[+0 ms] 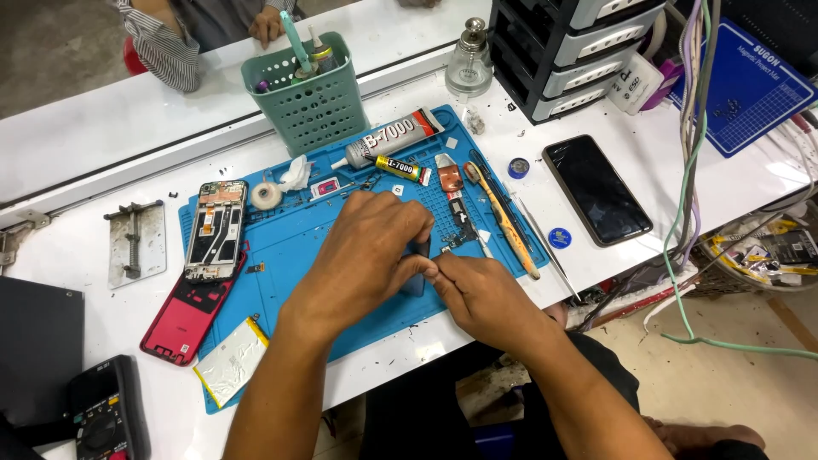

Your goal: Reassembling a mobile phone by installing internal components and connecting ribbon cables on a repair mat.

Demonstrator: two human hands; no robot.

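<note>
my left hand point(366, 255) and right hand point(477, 294) are pinched together on a small dark flat part point(417, 266), fingertips of both clamped on it right over the middle of the blue silicone work mat point(298, 247). can't tell exactly what the part is, my fingers cover most of it. looks like i'm mid-step working that piece loose or apart, so the next bit needs a steady grip and gentle pull, not force.

just beyond my fingers is a small dark board piece point(460, 223) and an orange-handled pry tool point(504, 221). the stripped phone frame point(216, 230) and red back cover point(187, 317) lie off to my left, silver battery pouch point(232, 359) near the mat's edge. black phone point(596, 189) lies face up on my right.
</note>
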